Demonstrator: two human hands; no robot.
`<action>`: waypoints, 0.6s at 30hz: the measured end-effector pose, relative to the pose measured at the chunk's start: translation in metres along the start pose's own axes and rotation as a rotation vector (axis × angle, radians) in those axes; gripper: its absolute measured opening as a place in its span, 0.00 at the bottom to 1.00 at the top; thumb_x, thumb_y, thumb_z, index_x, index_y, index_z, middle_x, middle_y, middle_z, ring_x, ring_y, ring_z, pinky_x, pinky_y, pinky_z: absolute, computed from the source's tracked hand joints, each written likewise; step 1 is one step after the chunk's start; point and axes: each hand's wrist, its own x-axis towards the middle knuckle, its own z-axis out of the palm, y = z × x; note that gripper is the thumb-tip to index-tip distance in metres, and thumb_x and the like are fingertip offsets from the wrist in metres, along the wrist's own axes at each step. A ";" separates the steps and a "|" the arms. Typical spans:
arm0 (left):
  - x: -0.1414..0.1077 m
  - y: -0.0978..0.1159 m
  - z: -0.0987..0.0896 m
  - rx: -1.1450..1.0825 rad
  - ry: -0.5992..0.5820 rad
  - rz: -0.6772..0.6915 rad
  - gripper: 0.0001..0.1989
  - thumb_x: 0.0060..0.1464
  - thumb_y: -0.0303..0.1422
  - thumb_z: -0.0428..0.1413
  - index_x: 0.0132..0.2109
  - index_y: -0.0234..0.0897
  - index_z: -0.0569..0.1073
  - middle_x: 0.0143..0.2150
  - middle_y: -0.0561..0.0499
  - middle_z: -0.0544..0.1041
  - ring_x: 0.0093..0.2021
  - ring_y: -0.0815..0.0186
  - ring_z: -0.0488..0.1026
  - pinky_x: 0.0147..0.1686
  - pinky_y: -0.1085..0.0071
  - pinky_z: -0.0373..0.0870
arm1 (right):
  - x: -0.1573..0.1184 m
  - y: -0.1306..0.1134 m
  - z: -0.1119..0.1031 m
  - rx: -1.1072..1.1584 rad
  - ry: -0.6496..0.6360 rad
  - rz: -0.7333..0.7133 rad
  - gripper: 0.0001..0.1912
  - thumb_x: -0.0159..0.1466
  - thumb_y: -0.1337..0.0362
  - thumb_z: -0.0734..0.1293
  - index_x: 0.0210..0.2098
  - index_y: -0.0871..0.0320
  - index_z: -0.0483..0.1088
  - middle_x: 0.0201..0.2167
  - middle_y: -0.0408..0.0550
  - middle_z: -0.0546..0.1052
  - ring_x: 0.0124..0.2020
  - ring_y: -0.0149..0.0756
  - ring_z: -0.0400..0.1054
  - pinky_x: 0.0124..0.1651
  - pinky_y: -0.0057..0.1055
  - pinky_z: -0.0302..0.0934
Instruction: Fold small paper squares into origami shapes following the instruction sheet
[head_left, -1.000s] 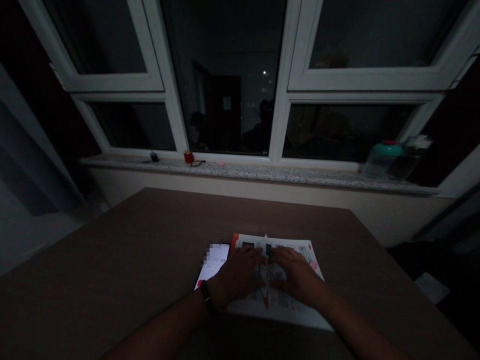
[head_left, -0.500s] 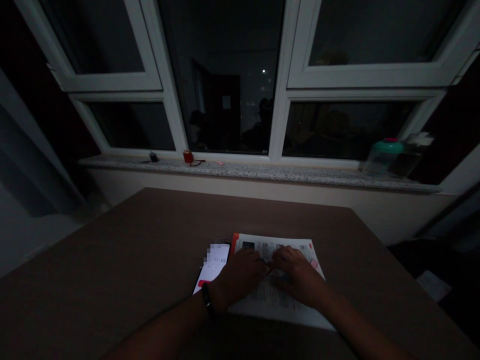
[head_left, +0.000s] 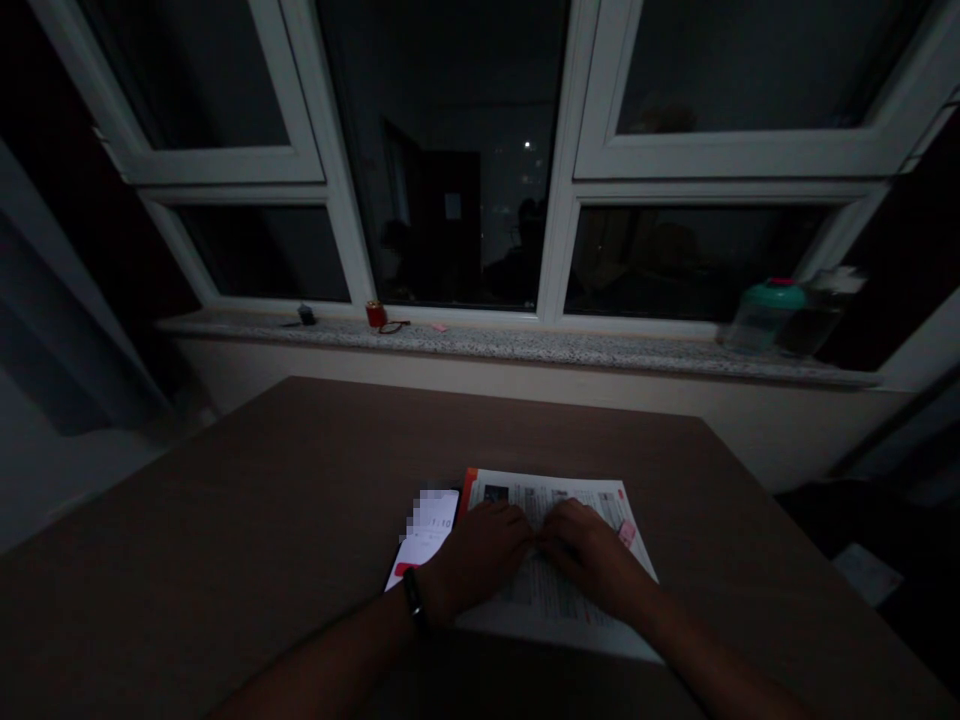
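A printed booklet (head_left: 555, 625) with an orange strip at its left edge lies flat on the table. My left hand (head_left: 491, 545) is over its left part, a dark band round the wrist. Close against it, my right hand (head_left: 589, 550) bends its fingers inward, so the fingertips of both hands meet above the page. Both hands look closed; anything between the fingers is too dark and hidden to name. A pink eraser-like block (head_left: 627, 533) rests on the booklet just right of my right hand. Left of the booklet is a phone (head_left: 424, 540) with its screen lit, partly behind my left hand.
The brown table (head_left: 225, 520) reaches toward a granite windowsill (head_left: 487, 342). On the sill are a red jar (head_left: 376, 314), a small dark bottle (head_left: 306, 315) and a teal-topped plastic jug (head_left: 769, 315). Dark windows rise behind. The room is dim.
My right hand's fingers have curled in and drawn closer to my left hand. More of the pink block shows now. The booklet and phone stay about where they were.
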 end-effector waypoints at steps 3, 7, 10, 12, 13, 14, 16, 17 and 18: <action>0.001 0.001 0.001 -0.029 0.013 -0.048 0.05 0.67 0.28 0.50 0.43 0.36 0.71 0.43 0.48 0.75 0.44 0.60 0.71 0.46 0.65 0.66 | 0.003 0.002 0.005 0.014 0.012 0.041 0.06 0.68 0.70 0.63 0.39 0.55 0.71 0.38 0.46 0.74 0.44 0.40 0.66 0.47 0.37 0.59; 0.002 0.003 0.000 -0.080 0.042 -0.095 0.05 0.66 0.27 0.51 0.47 0.37 0.71 0.46 0.48 0.74 0.48 0.60 0.71 0.49 0.64 0.66 | 0.007 0.002 0.008 0.020 0.076 0.128 0.07 0.64 0.74 0.64 0.38 0.57 0.70 0.37 0.46 0.73 0.43 0.39 0.67 0.47 0.35 0.60; 0.002 0.002 0.001 -0.069 0.025 -0.089 0.05 0.65 0.27 0.53 0.46 0.37 0.71 0.46 0.48 0.73 0.48 0.60 0.70 0.50 0.63 0.66 | 0.009 -0.001 0.007 -0.032 0.057 0.115 0.07 0.65 0.74 0.64 0.34 0.57 0.70 0.35 0.46 0.72 0.43 0.40 0.66 0.45 0.35 0.60; 0.002 0.000 0.003 -0.040 0.003 -0.080 0.05 0.64 0.27 0.53 0.45 0.37 0.72 0.45 0.49 0.73 0.48 0.60 0.70 0.49 0.63 0.66 | 0.008 -0.004 0.005 -0.091 0.029 0.089 0.07 0.66 0.72 0.64 0.33 0.56 0.70 0.35 0.47 0.71 0.43 0.41 0.66 0.45 0.35 0.60; 0.002 -0.001 0.004 -0.024 -0.002 -0.075 0.05 0.64 0.27 0.53 0.45 0.37 0.73 0.45 0.49 0.73 0.48 0.60 0.69 0.49 0.63 0.66 | 0.007 -0.005 0.004 -0.117 0.018 0.084 0.06 0.66 0.71 0.64 0.33 0.56 0.71 0.36 0.47 0.71 0.43 0.41 0.66 0.45 0.35 0.60; 0.002 -0.001 0.006 -0.012 -0.004 -0.067 0.05 0.65 0.27 0.53 0.45 0.37 0.73 0.45 0.49 0.72 0.48 0.59 0.69 0.49 0.63 0.66 | 0.006 -0.006 0.003 -0.136 0.010 0.084 0.05 0.65 0.71 0.65 0.34 0.56 0.71 0.37 0.47 0.71 0.44 0.42 0.66 0.45 0.36 0.60; 0.001 -0.002 0.008 0.005 0.002 -0.058 0.05 0.66 0.27 0.52 0.45 0.37 0.73 0.45 0.48 0.72 0.48 0.59 0.69 0.49 0.63 0.66 | 0.004 -0.006 0.002 -0.155 -0.005 0.095 0.04 0.64 0.70 0.67 0.38 0.55 0.72 0.39 0.48 0.71 0.45 0.43 0.66 0.47 0.37 0.60; 0.001 -0.003 0.009 0.008 0.004 -0.056 0.05 0.66 0.27 0.52 0.45 0.37 0.72 0.46 0.48 0.72 0.48 0.60 0.69 0.49 0.63 0.66 | 0.002 -0.006 0.002 -0.157 -0.011 0.100 0.06 0.63 0.70 0.68 0.40 0.55 0.73 0.40 0.48 0.71 0.45 0.43 0.66 0.48 0.38 0.60; 0.001 -0.003 0.009 0.006 0.010 -0.058 0.05 0.66 0.27 0.51 0.45 0.37 0.72 0.46 0.48 0.72 0.48 0.60 0.69 0.49 0.63 0.66 | 0.002 -0.006 0.002 -0.154 -0.012 0.102 0.08 0.63 0.71 0.68 0.42 0.54 0.73 0.41 0.48 0.72 0.46 0.43 0.66 0.48 0.38 0.60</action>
